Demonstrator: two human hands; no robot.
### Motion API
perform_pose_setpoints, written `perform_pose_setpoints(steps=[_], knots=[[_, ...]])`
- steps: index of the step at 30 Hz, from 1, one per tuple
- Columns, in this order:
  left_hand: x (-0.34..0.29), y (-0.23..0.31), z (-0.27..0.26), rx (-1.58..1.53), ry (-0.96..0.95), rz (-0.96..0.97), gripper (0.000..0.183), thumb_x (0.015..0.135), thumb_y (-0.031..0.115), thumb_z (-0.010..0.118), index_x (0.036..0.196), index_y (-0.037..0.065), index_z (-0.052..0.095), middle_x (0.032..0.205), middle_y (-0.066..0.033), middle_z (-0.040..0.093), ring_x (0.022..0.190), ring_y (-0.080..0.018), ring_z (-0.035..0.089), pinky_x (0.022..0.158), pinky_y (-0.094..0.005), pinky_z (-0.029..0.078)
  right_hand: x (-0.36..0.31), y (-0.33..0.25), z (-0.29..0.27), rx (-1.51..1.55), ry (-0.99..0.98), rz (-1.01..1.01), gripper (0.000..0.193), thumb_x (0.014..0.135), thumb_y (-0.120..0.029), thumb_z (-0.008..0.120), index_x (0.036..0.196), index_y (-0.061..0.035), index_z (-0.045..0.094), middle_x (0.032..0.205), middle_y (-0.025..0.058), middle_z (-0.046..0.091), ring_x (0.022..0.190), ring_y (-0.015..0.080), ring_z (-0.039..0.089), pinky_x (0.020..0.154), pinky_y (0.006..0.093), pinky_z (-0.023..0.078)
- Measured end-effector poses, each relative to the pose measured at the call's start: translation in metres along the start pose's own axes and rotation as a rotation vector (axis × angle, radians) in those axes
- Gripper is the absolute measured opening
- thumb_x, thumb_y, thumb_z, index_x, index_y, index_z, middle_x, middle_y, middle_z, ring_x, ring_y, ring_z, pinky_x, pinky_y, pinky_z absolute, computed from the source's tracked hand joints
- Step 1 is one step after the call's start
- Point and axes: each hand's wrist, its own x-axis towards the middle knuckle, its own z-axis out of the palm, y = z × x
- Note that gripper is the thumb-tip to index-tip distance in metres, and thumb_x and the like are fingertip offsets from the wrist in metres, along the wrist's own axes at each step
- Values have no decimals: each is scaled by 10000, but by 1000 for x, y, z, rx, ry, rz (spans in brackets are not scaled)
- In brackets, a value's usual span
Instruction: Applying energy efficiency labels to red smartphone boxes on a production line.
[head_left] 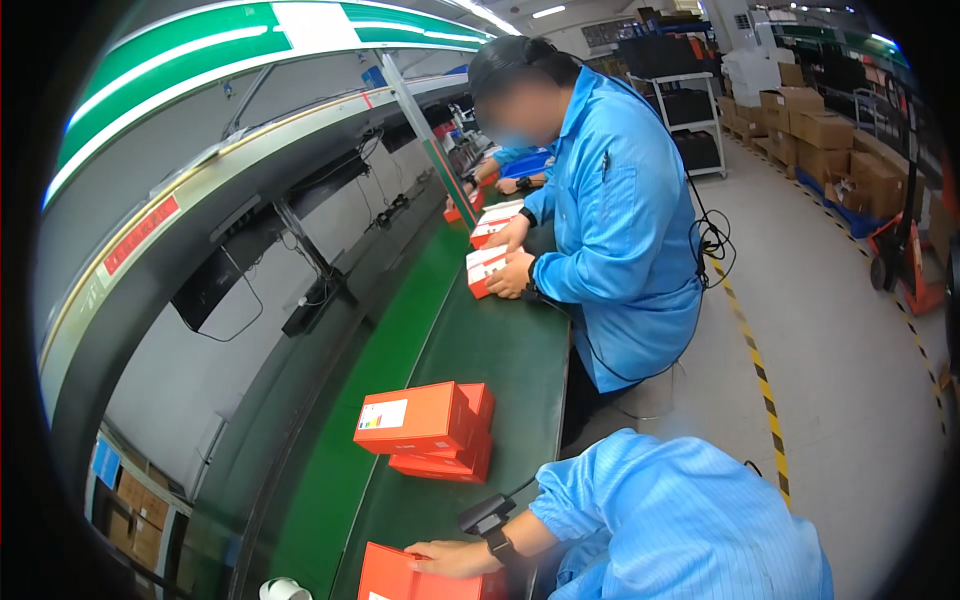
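Note:
At the lower edge, my right hand (452,558) lies over an orange box (388,575), fingers along its far edge and top. The rest of that box is cut off by the picture's edge. A dark band circles my wrist, below a blue sleeve (680,510). My left hand is out of view. Farther along the dark green bench (490,350) stands a small stack of orange boxes (425,420), the top one with a white label. Between the stack and my wrist sits a black corded device (485,513).
A co-worker in a blue coat (620,210) handles white-and-orange boxes (487,268) farther up the bench; another person's hands show beyond. A green belt strip (330,490) runs alongside. A white round object (285,589) is at the lower edge. Cartons (820,130) and a pallet jack (900,250) stand right.

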Motion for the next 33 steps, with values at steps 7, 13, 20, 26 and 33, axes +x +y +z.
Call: perform_pose_setpoints(steps=[7,13,20,26,33], knots=[[1,30,8,335,-44,149,474,879,190,459,1283,-27,340,1312,-207,347,1151,-321,345,979,-414,259,-8,1,-12,140,141,-74,454,903,-434,421,1097,-23,437,1079,123,500,1049,196,462,884,309,368],[34,20,26,76,-20,351,473,910,194,430,1290,-62,312,1313,-213,360,1177,-298,373,981,-382,284,2,14,-23,397,298,-144,454,890,-341,505,1181,2,440,1087,97,541,994,147,508,852,289,424],[44,37,-33,-36,67,351,473,882,224,468,1246,-64,373,1217,-180,458,1118,-268,440,950,-363,329,-3,20,-49,840,576,27,339,928,-251,431,1150,4,455,1030,97,563,906,150,559,773,310,484],[36,26,-62,-20,150,276,445,875,189,480,1222,-72,384,1225,-166,456,1106,-257,448,930,-350,354,11,36,-34,867,744,9,298,934,-229,418,1117,-5,488,994,92,586,882,156,581,777,308,495],[30,7,-80,56,211,239,431,874,143,470,1229,-77,362,1228,-168,444,1114,-271,443,936,-380,367,26,61,-73,840,931,-94,271,933,-227,419,1069,-4,493,969,95,590,845,168,592,738,323,509]])
